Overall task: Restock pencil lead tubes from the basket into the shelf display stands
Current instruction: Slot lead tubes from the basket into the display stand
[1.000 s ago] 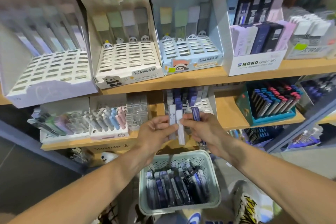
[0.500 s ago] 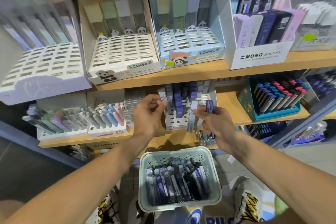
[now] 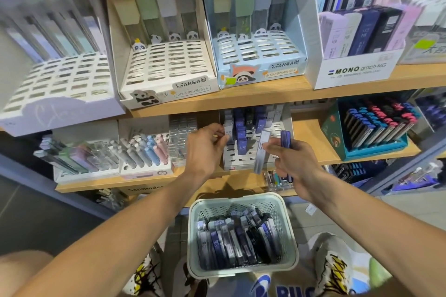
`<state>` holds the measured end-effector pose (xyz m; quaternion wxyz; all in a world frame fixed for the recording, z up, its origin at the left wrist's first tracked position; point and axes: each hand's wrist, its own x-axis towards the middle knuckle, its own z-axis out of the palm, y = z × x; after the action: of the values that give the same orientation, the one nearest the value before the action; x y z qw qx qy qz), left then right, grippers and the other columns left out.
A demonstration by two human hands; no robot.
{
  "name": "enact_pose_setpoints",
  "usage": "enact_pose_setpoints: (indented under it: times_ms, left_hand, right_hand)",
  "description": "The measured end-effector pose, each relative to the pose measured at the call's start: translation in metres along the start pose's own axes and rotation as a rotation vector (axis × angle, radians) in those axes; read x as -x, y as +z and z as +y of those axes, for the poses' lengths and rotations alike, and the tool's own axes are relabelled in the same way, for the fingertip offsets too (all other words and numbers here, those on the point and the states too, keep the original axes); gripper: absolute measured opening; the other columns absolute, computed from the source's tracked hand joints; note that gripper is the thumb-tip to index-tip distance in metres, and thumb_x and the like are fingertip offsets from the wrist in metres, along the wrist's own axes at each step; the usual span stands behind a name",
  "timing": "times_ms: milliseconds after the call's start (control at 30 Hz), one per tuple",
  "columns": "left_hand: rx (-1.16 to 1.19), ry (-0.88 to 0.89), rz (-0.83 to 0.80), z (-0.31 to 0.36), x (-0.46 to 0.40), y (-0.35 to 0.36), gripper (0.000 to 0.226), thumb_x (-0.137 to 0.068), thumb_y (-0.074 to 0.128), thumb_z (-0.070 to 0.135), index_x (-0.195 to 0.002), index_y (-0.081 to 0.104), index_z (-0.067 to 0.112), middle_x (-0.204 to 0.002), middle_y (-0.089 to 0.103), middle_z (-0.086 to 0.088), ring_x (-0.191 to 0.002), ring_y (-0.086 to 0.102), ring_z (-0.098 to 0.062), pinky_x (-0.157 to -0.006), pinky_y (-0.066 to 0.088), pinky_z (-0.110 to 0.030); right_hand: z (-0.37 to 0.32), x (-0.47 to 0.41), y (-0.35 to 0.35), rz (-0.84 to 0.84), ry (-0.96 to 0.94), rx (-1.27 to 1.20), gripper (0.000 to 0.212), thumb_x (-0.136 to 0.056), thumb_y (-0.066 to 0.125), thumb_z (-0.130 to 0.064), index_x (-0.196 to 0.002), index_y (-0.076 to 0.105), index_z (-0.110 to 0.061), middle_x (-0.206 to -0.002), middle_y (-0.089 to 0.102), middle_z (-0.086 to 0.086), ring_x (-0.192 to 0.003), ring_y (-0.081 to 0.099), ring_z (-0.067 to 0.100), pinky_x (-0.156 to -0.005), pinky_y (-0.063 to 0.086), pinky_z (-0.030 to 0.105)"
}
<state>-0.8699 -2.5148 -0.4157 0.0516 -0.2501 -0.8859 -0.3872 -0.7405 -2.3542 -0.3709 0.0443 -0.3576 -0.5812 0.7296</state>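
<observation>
Head view — left hand (image 3: 205,149) seemingly pinching grey tube (image 3: 228,130), right hand (image 3: 293,161) gripping two tubes (image 3: 261,152).

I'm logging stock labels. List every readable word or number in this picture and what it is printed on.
"MONO graph MG": front of the white display box.
"SH241-05 | HB | 36": label on the white panda stand.
"SH241-07 / HB | 36": label on the blue panda stand.
"HB 07": dark blue tube in the lower-shelf stand.
"HB 07": tubes in the basket.
"Schneider": partly cut off, on the box under the lower shelf.
Smaller print elsewhere is too blurred.
</observation>
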Motion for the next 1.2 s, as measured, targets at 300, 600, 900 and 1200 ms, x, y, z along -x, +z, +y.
enact_pose_setpoints:
  times_ms: [300, 600, 900, 1200]
  left_hand:
    - [-0.033, 0.000, -0.052, 0.004, 0.000, -0.006, 0.028, -0.094, 0.076, 0.024, -0.078, 0.057, 0.037, -0.080, 0.077, 0.010, -0.074, 0.073, -0.005, -0.065, 0.055, -0.019]
    - [-0.057, -0.067, -0.149, 0.005, -0.014, -0.013, 0.031, -0.092, 0.076, 0.025, -0.068, 0.062, 0.038, -0.073, 0.068, 0.012, -0.073, 0.065, -0.007, -0.072, 0.056, -0.028]
    - [-0.236, -0.025, -0.199, 0.005, -0.013, -0.003, 0.028, -0.096, 0.073, 0.026, -0.121, 0.074, 0.013, -0.118, 0.072, -0.010, -0.108, 0.069, -0.025, -0.094, 0.058, -0.039]
    - [-0.161, -0.028, -0.109, -0.001, -0.002, 0.001, 0.034, -0.091, 0.079, 0.024, -0.120, 0.065, 0.014, -0.106, 0.069, -0.001, -0.094, 0.068, -0.019, -0.080, 0.056, -0.033]
  right_hand:
    - [0.003, -0.002, -0.003, 0.007, 0.010, 0.007, 0.020, -0.096, 0.070, -0.016, -0.113, 0.066, -0.006, -0.062, 0.052, 0.001, -0.042, 0.026, 0.010, -0.056, 0.032, 0.028]
    - [0.006, -0.001, -0.005, -0.003, 0.007, -0.001, 0.014, -0.097, 0.068, -0.010, -0.110, 0.065, -0.007, -0.091, 0.045, 0.014, -0.050, 0.021, 0.013, -0.050, 0.022, 0.030]
    - [0.008, -0.001, -0.004, -0.015, 0.022, -0.002, 0.009, -0.097, 0.068, -0.010, -0.105, 0.066, -0.009, -0.074, 0.045, 0.007, -0.050, 0.022, 0.013, -0.048, 0.024, 0.028]
    - [0.007, 0.002, 0.003, -0.027, 0.008, 0.029, 0.013, -0.094, 0.072, -0.017, -0.104, 0.066, -0.012, -0.063, 0.048, 0.000, -0.050, 0.025, 0.012, -0.048, 0.030, 0.027]
